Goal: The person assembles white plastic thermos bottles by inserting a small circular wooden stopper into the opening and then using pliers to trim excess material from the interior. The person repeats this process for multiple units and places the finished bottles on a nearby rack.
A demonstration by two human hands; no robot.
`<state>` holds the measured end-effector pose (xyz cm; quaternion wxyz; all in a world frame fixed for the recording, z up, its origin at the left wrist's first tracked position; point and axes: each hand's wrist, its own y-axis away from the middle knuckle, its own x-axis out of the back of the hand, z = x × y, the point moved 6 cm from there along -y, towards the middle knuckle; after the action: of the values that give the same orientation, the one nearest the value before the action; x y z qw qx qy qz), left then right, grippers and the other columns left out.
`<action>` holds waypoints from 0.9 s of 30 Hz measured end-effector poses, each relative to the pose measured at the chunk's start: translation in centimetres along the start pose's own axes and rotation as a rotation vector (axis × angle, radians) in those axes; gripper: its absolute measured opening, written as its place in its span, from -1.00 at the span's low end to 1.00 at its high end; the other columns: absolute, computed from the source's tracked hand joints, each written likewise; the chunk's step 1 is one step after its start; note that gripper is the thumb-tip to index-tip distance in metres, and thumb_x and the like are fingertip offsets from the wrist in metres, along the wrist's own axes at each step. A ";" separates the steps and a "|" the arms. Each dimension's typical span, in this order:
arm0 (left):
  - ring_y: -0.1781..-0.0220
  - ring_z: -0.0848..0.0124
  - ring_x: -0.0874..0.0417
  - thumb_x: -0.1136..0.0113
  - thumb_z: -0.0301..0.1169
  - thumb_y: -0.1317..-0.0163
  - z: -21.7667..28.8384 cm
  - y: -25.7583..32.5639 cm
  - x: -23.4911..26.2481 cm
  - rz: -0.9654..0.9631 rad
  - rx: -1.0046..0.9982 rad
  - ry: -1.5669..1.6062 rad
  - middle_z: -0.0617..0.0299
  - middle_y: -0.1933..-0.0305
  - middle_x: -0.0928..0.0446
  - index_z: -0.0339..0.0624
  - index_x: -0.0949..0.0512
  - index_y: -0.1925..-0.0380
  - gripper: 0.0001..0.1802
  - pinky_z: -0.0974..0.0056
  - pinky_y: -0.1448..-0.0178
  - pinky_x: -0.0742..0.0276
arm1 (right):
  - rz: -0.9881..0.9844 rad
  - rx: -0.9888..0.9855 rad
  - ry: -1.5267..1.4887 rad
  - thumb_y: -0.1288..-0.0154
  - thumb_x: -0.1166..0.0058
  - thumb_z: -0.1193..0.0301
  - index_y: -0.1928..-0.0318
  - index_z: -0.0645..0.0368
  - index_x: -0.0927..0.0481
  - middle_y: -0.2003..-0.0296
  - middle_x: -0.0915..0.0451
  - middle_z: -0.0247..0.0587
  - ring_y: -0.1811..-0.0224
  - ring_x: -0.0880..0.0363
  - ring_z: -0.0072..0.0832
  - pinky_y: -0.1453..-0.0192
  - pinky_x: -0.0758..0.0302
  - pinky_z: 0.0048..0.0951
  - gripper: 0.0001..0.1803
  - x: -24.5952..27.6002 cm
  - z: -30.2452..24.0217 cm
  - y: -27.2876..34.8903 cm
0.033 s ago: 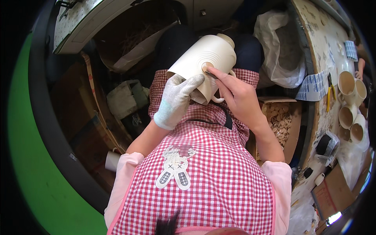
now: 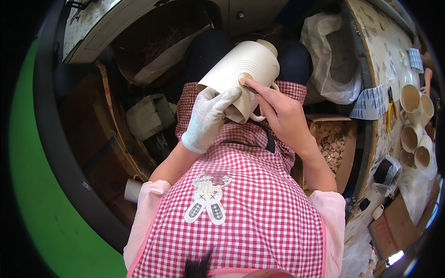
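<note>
A cream ribbed ceramic jug (image 2: 241, 65) with a handle lies tilted over my lap, above a red-and-white checked apron (image 2: 241, 199). My left hand (image 2: 208, 120), in a grey knit glove, grips the jug's open rim from below. My bare right hand (image 2: 278, 111) rests against the jug's side by the handle. Its fingertips pinch a thin dark tool (image 2: 250, 88) against a small tan round spot (image 2: 244, 78) on the ribbed wall.
A cardboard box of pale wood chips (image 2: 331, 139) stands by my right arm, with a white plastic bag (image 2: 333, 60) beyond it. The bench (image 2: 380, 41) at right carries several cream mugs (image 2: 412, 125) and yellow-handled pliers (image 2: 389, 116). A straw-filled box (image 2: 157, 51) sits at upper left.
</note>
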<state>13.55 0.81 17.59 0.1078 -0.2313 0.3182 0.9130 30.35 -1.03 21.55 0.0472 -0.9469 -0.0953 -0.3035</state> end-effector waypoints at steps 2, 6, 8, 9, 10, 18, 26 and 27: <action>-0.06 0.27 -0.77 -0.29 -0.31 -0.44 0.0 -0.1 -0.1 -0.019 0.013 -0.013 -0.01 -0.12 -0.65 -0.39 -0.43 -0.31 -0.45 0.21 0.01 -0.82 | 0.035 -0.034 -0.095 -0.51 -0.13 0.52 -0.32 0.10 -0.62 0.27 -0.69 -0.10 0.36 -0.64 -0.45 0.23 -0.58 -0.46 -0.59 0.4 0.5 -0.2; -0.05 0.27 -0.78 -0.30 -0.30 -0.43 0.3 -0.4 -0.3 -0.022 -0.011 -0.037 -0.01 -0.10 -0.65 -0.39 -0.43 -0.30 -0.44 0.23 0.03 -0.82 | 0.084 -0.013 -0.095 -0.50 -0.13 0.55 -0.33 0.11 -0.61 0.26 -0.71 -0.10 0.36 -0.63 -0.52 0.21 -0.58 -0.50 -0.57 0.6 0.7 -0.3; -0.06 0.27 -0.77 -0.31 -0.31 -0.43 0.3 -0.4 -0.3 0.005 0.004 -0.026 -0.02 -0.10 -0.65 -0.40 -0.42 -0.30 -0.44 0.22 0.02 -0.82 | 0.079 0.019 -0.059 -0.50 -0.13 0.55 -0.32 0.12 -0.62 0.26 -0.72 -0.08 0.36 -0.65 -0.50 0.21 -0.59 -0.48 -0.58 0.4 0.6 -0.2; -0.06 0.27 -0.77 -0.31 -0.31 -0.43 0.2 -0.5 -0.4 0.022 0.017 -0.015 -0.03 -0.10 -0.65 -0.40 -0.42 -0.30 -0.44 0.22 0.01 -0.81 | 0.074 0.046 -0.041 -0.50 -0.14 0.55 -0.31 0.12 -0.63 0.26 -0.72 -0.07 0.35 -0.66 -0.49 0.22 -0.59 -0.47 -0.59 0.4 0.4 -0.1; -0.06 0.27 -0.77 -0.31 -0.31 -0.42 0.3 -0.5 -0.5 0.012 -0.001 -0.020 -0.03 -0.10 -0.64 -0.40 -0.42 -0.30 -0.44 0.22 0.00 -0.81 | 0.076 0.014 -0.020 -0.49 -0.14 0.55 -0.31 0.12 -0.63 0.26 -0.72 -0.05 0.35 -0.67 -0.46 0.22 -0.60 -0.46 -0.59 0.4 0.5 0.0; -0.04 0.28 -0.76 -0.31 -0.28 -0.43 0.3 -0.2 -1.2 0.072 -0.004 -0.128 -0.02 -0.11 -0.64 -0.43 -0.45 -0.27 -0.44 0.25 -0.05 -0.78 | 0.074 -0.027 0.206 -0.41 -0.20 0.55 -0.27 0.11 -0.65 0.29 -0.71 -0.05 0.36 -0.72 -0.22 0.28 -0.63 -0.34 -0.57 0.8 -1.0 0.2; 0.06 0.40 -0.75 -0.23 -0.33 -0.49 -1.4 -1.0 -2.5 0.064 -0.083 -0.380 0.04 0.00 -0.69 -0.47 -0.53 -0.18 -0.57 0.34 0.07 -0.73 | 0.033 -0.089 0.496 -0.38 -0.12 0.56 -0.23 0.14 -0.61 0.30 -0.69 -0.12 0.36 -0.73 -0.18 0.31 -0.63 -0.27 -0.58 0.1 -1.2 1.2; 0.04 0.39 -0.74 -0.23 -0.32 -0.50 -1.7 -1.2 -2.8 0.043 -0.105 -0.443 0.04 -0.02 -0.69 -0.48 -0.53 -0.20 -0.55 0.33 0.05 -0.73 | 0.045 -0.123 0.549 -0.37 -0.11 0.57 -0.24 0.15 -0.60 0.31 -0.68 -0.13 0.36 -0.73 -0.18 0.32 -0.63 -0.27 -0.57 -0.1 -1.3 1.2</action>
<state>17.04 0.57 17.19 0.1435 -0.0236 0.2435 0.9589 29.78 -2.38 22.51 0.0204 -0.8322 -0.0392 -0.5527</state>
